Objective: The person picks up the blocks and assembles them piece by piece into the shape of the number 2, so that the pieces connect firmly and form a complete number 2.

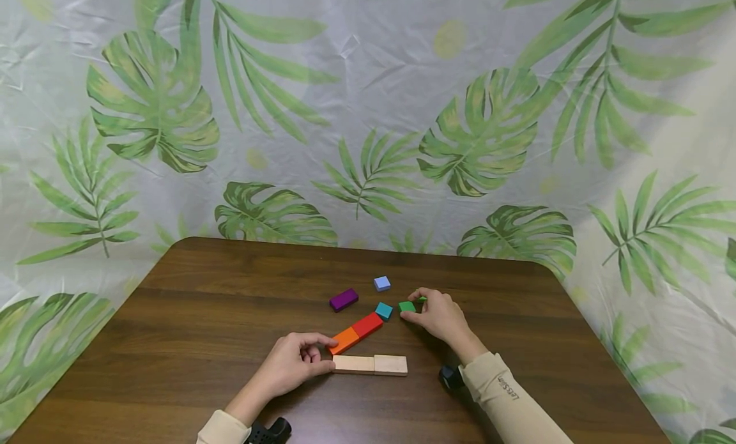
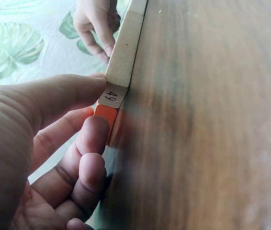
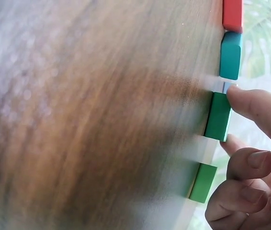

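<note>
Red block: lies slantwise on the tabletop (image 1: pixel 230 290); the red block (image 1: pixel 367 326) is the landmark for every place below.
Green block: to the right of the red block and slightly beyond it, between thumb and index finger of the right hand (image 1: pixel 439 316).
Right hand: lightly closed, thumb and index finger pinching the green block (image 1: pixel 406 307), the other fingers loosely bent.
Light green block: right of the red block, farther than the green block; the light green block (image 1: pixel 422 299) is partly hidden behind the right hand.
Orange block: the orange block (image 1: pixel 344 341) touches the near left end of the red block.
Left hand: the left hand (image 1: pixel 290 364), nearer and left of the red block, is loosely open, index fingertip at the orange block, thumb against the left wooden block's end.
Wooden blocks: nearer than the red block, left wooden block (image 1: pixel 353 365) and right wooden block (image 1: pixel 391 365) end to end.
Teal block: the teal block (image 1: pixel 383 312) sits at the red block's far right corner.
Purple block: the purple block (image 1: pixel 344 300), beyond the red block, leftward.
Light blue block: the light blue block (image 1: pixel 382 283), farthest beyond the red block.
</note>
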Motion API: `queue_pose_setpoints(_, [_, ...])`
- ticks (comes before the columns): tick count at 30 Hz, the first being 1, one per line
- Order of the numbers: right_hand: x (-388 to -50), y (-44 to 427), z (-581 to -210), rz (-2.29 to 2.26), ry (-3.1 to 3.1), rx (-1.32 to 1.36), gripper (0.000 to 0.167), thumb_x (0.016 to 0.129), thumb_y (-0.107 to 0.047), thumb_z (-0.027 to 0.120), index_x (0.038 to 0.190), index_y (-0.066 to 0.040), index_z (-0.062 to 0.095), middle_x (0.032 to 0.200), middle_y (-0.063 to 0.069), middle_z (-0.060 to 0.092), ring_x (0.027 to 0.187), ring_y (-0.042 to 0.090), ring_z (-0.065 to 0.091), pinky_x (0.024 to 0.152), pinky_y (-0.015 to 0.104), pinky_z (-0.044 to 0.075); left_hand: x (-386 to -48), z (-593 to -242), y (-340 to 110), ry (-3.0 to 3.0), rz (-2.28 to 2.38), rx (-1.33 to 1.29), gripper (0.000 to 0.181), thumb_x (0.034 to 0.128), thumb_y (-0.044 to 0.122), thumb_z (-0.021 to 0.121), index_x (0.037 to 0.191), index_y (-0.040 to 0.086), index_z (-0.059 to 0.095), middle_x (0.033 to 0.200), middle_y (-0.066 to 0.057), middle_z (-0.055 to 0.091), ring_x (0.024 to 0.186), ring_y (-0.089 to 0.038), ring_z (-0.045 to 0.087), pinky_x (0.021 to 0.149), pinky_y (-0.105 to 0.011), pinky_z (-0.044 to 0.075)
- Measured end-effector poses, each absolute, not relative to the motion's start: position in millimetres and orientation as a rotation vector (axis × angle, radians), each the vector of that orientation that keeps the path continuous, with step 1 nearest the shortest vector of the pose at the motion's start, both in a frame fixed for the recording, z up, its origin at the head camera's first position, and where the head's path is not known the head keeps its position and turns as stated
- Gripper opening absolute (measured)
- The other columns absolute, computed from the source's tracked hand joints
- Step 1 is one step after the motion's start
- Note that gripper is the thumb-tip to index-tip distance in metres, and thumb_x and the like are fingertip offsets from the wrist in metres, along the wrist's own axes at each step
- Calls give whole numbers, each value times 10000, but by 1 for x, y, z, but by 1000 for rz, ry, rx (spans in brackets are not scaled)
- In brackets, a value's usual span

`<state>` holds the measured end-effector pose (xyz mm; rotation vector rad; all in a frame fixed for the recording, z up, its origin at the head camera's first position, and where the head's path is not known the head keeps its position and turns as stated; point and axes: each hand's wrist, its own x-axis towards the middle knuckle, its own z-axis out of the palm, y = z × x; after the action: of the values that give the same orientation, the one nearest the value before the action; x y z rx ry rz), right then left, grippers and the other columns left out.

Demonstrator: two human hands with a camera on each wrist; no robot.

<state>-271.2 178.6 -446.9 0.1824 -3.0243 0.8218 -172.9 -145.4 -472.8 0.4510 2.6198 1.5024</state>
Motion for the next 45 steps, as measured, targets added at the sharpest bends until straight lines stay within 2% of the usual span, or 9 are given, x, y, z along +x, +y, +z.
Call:
queue_pose_setpoints(13, [-272,178,-444,867,-3018,216,392,913,-306,867,1244,-116,776,676,-1,564,583,139,479,571,288,364,-173,-473,-145,2617,1509,446,292,873,230,897,1152,183,826,727,74,614,606,-11,459,572,-196,379])
queue_pose_setpoints(26, [-274,179,-444,917,-3031,285,398,952,-242,825,1338,-166,765,591,-30,494,513,116,400,518,260,300,-172,-473,-145,2614,1520,454,292,870,224,901,1148,177,826,719,79,603,597,-5,448,566,-190,367])
queue_pose_setpoints(35, [-275,183,-445,922,-3028,212,353,944,-258,835,1269,-145,756,673,11,556,550,155,463,545,302,354,-172,-473,-145,2615,1530,458,289,867,229,905,1141,180,829,709,85,602,595,-7,450,564,-192,368])
queue_pose_setpoints(45, [-277,183,-446,886,-3032,195,325,930,-283,848,1206,-127,773,674,8,560,556,155,468,552,305,354,-173,-473,-145,2616,1512,446,294,871,238,902,1150,186,827,714,75,607,591,-7,447,561,-195,365])
